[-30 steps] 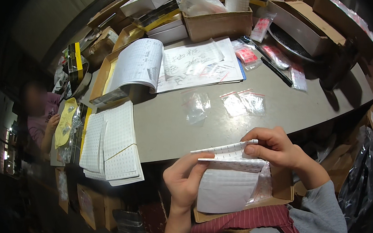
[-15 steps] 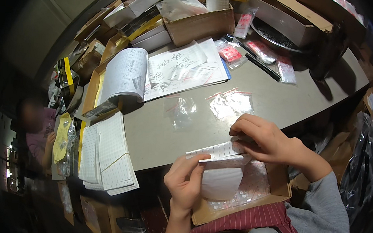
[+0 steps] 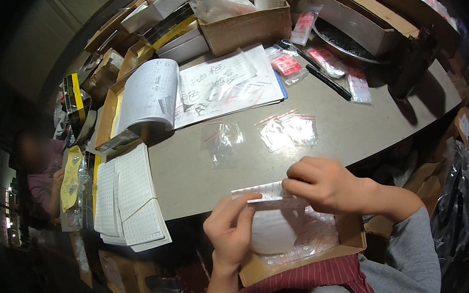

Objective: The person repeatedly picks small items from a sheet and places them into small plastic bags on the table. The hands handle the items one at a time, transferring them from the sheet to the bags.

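Note:
A folded white label sheet (image 3: 267,191) with rows of short dark print spans my two hands, its blank side (image 3: 274,232) hanging toward me. My left hand (image 3: 231,226) pinches its left end between thumb and fingers. At the other end, my right hand (image 3: 322,182) is closed with curled fingers on the sheet's edge; its fingertips are partly hidden. Below the sheet, an open cardboard box (image 3: 353,237) rests against my apron. Inside lies a clear plastic bag (image 3: 315,235) with small pale round pieces. Small clear zip bags (image 3: 288,131) lie on the table beyond my hands.
To the left sits a stack of label sheets (image 3: 134,199) with a rubber band. Farther back are an open booklet (image 3: 150,93), handwritten papers (image 3: 228,80), a black pen (image 3: 327,83), red-and-clear packets (image 3: 287,65) and several boxes (image 3: 249,29). Another person (image 3: 42,175) is at the far left.
My right hand has shifted slightly left and down, and its fingers have curled tighter over the sheet's end. My left hand keeps its pinch. The whole view has shifted a little.

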{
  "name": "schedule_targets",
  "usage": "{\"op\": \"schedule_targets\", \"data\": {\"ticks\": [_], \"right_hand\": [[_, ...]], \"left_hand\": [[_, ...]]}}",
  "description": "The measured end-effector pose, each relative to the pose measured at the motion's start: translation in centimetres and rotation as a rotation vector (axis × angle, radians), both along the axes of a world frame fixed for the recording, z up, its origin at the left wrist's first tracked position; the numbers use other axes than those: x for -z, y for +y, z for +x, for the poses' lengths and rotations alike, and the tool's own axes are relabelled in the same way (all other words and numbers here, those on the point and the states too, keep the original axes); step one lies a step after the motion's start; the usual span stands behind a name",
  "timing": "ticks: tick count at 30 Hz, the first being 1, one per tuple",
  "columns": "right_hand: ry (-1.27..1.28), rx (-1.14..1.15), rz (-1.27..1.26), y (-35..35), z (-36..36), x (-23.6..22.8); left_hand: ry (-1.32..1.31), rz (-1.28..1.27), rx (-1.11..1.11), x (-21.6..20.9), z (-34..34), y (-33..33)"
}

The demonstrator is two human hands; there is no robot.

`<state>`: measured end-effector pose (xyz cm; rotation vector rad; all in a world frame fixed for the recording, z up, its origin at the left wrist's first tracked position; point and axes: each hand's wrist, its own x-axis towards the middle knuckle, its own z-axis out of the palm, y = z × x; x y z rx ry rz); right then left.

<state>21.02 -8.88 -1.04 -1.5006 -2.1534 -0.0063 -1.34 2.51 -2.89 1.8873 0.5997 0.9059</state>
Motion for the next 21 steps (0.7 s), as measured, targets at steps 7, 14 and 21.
{"op": "schedule_targets", "data": {"ticks": [7,14,21], "right_hand": [[0.426,0.138,-0.077,1.2,3.8,-2.1],[0.177,0.456,-0.498,3.8,8.5,-3.7],[0.010,0.545,-0.592,4.4,9.8,-3.7]], "left_hand": [[-0.030,-0.221,-0.145,0.1,-1.2,1.8],[-0.076,-0.310,-0.152,0.8,-1.4,3.3],[-0.082,-0.324,-0.125,1.1,-1.9,3.5]]}}
